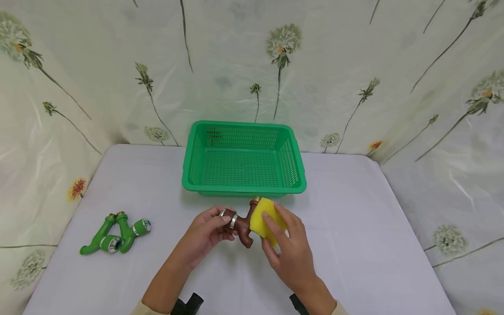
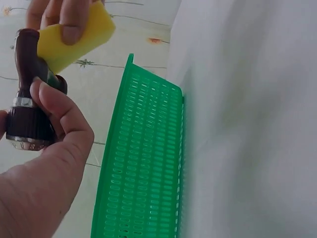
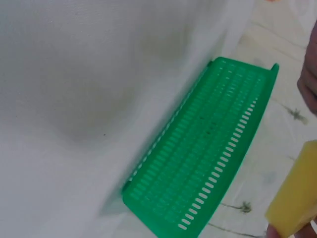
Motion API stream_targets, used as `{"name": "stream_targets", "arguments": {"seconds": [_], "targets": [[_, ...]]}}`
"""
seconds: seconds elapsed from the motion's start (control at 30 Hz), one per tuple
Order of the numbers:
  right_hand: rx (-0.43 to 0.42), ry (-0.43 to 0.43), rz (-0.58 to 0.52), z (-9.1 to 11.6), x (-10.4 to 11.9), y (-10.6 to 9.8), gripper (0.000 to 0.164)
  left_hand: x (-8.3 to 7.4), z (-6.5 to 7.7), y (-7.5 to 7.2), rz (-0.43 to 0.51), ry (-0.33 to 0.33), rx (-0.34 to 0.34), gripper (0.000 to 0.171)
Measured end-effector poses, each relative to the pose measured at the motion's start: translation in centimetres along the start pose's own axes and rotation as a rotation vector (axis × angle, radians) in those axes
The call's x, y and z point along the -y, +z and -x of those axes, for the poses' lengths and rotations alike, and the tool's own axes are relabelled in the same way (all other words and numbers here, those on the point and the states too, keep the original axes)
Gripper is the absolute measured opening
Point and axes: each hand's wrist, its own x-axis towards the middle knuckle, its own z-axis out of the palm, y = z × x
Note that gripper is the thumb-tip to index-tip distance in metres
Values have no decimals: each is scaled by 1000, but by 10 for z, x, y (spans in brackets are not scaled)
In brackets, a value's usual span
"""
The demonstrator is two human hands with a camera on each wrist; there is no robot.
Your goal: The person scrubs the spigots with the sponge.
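A brown tap with silver bands is held up over the table by my left hand, whose fingers and thumb grip its knob end. My right hand holds a yellow sponge against the tap's side. In the left wrist view the sponge lies along the upper body of the tap, below the right hand's fingers. The right wrist view catches only part of the sponge at its right edge; the tap is out of that view.
A green plastic basket with slotted walls stands at the back middle of the white-covered table. Two green taps lie side by side on the left. Behind the table hangs a flower-patterned sheet.
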Motion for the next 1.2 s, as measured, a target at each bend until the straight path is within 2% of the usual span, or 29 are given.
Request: {"name": "stream_targets", "arguments": {"seconds": [0.13, 0.27, 0.4, 0.53, 0.9, 1.07, 1.2], "targets": [[15, 12, 41, 3, -9, 0, 39, 0, 1, -1, -2, 8, 37, 33], [59, 96, 32, 10, -17, -1, 42, 1, 0, -1, -16, 34, 54, 36], [134, 238, -113, 14, -17, -1, 59, 2, -1, -1, -50, 41, 75, 36], [201, 332, -245, 11, -14, 1, 63, 3, -1, 1, -72, 35, 83, 37], [155, 418, -316, 3, -7, -8, 62, 9, -3, 0, -161, 5, 47, 39], [143, 449, -338, -2, -1, -15, 60, 9, -3, 0, -199, -17, 73, 40], [126, 475, -450, -2, 1, -18, 57, 8, -1, -1, -216, -14, 108, 42]]}}
